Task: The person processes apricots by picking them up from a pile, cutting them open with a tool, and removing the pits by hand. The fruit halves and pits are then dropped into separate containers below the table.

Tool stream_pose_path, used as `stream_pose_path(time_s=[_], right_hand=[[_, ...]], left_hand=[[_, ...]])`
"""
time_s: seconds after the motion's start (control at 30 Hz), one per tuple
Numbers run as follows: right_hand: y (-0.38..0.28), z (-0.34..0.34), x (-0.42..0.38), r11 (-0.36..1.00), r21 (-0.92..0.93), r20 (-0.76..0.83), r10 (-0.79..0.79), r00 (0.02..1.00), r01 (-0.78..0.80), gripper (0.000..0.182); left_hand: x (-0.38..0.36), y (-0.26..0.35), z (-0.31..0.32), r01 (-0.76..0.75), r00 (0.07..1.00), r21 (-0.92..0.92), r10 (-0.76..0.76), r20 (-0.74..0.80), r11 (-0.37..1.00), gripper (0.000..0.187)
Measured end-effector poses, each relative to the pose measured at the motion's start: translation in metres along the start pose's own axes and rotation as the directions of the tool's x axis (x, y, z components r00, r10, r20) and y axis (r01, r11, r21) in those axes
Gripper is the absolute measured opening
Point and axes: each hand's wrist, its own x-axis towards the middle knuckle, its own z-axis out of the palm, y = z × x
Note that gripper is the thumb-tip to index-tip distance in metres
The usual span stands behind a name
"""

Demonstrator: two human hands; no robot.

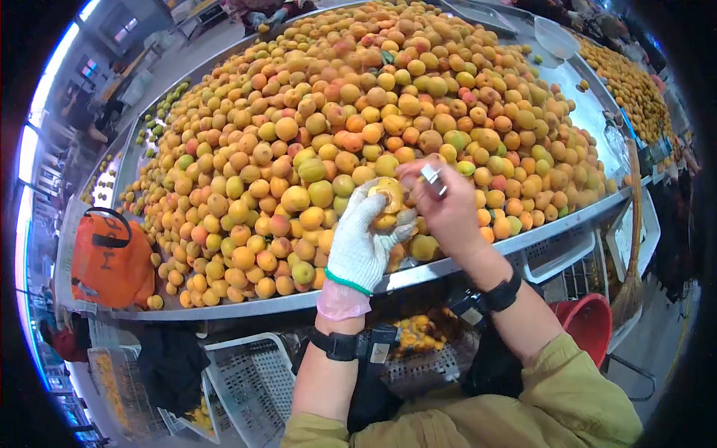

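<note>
My left hand (362, 235), in a white knit glove with a green cuff, holds a cut-open apricot (388, 198) with its inside showing. Just to the right, my bare right hand (444, 205) is closed around a small metal tool (433, 179), whose shiny end sticks out near the fingers. The two hands are close together above the front edge of a metal table (418, 276). Behind and around them lies a large heap of yellow-orange apricots (299, 127), some greenish.
An orange bag (112, 257) sits at the table's left end. Below the edge are white crates (254, 381), one place with cut fruit (418, 334), and a red bucket (586, 325). A straw broom (631, 287) leans at the right. Another person's gloved hands (265, 19) show at the far side.
</note>
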Motion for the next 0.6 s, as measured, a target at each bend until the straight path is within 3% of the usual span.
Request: stream_pose_path(time_s=[0.03, 0.17, 0.2, 0.23, 0.3, 0.37, 0.43, 0.5, 0.57, 0.6], right_hand=[[0.0, -0.006, -0.002, 0.976, -0.013, -0.053, 0.214, 0.975, -0.215, 0.021], [0.024, -0.03, 0.01, 0.932, -0.02, -0.052, 0.362, 0.931, -0.363, 0.028], [0.009, -0.032, 0.013, 0.878, 0.147, -0.047, 0.467, 0.883, -0.456, 0.027], [0.004, -0.032, 0.016, 0.878, 0.147, -0.045, 0.465, 0.884, -0.455, 0.027], [0.003, -0.035, 0.014, 0.722, 0.488, -0.037, 0.578, 0.815, -0.49, 0.03], [0.008, -0.036, 0.015, 0.677, 0.565, -0.048, 0.597, 0.801, -0.471, 0.035], [0.01, -0.036, 0.015, 0.458, 0.81, -0.017, 0.642, 0.766, -0.366, 0.039], [0.012, -0.038, 0.014, 0.419, 0.841, -0.001, 0.634, 0.774, -0.342, 0.04], [0.011, -0.037, 0.013, 0.354, 0.888, -0.001, 0.639, 0.769, -0.293, 0.04], [0.01, -0.035, 0.013, 0.396, 0.873, -0.038, 0.638, 0.769, -0.285, 0.042]], left_hand=[[-0.002, 0.0, 0.0, -0.001, 1.0, -0.003, 0.001, -0.004, 1.0, 0.041], [-0.006, -0.003, 0.005, -0.036, 0.999, 0.04, 0.037, -0.025, 0.999, 0.038], [-0.006, -0.004, 0.003, -0.016, 0.999, -0.03, 0.015, -0.034, 0.999, 0.037], [-0.004, -0.005, 0.001, 0.001, 0.999, -0.099, -0.005, -0.04, 0.995, 0.036], [-0.003, -0.01, -0.004, 0.027, 0.998, -0.092, -0.032, -0.053, 0.995, 0.036], [0.001, -0.014, -0.005, 0.081, 0.997, -0.075, -0.081, 0.0, 0.994, 0.035], [0.003, -0.023, 0.0, 0.062, 0.998, -0.03, -0.063, -0.021, 0.998, 0.034], [0.004, -0.03, 0.003, 0.04, 0.998, 0.013, -0.04, -0.041, 0.999, 0.034], [0.007, -0.035, 0.007, 0.128, 0.99, -0.104, -0.133, -0.038, 0.986, 0.038], [0.007, -0.039, 0.01, 0.129, 0.988, -0.045, -0.132, -0.082, 0.991, 0.041]])
